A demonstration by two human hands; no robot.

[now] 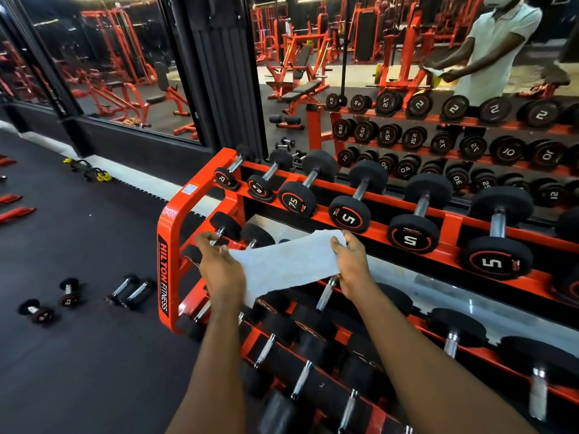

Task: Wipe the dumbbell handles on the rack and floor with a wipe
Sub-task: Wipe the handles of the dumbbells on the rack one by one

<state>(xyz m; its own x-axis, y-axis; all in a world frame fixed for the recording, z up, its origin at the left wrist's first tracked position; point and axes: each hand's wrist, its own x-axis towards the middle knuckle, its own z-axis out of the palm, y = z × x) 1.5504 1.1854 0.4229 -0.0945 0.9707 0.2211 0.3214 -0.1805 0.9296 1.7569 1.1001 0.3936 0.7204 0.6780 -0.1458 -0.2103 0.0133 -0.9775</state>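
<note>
Both hands are raised at the left end of the orange rack, over its middle tier. The wipe is stretched flat between them. Left hand: grip closed, fingers curled round one end of the wipe. Right hand: grip closed, thumb pinching the other end. Four small dumbbells lie on the floor, left of the rack.

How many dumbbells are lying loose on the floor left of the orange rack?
4 dumbbells: one farthest left, one beside it, then a side-by-side pair nearer the rack. Others may be out of view.
</note>
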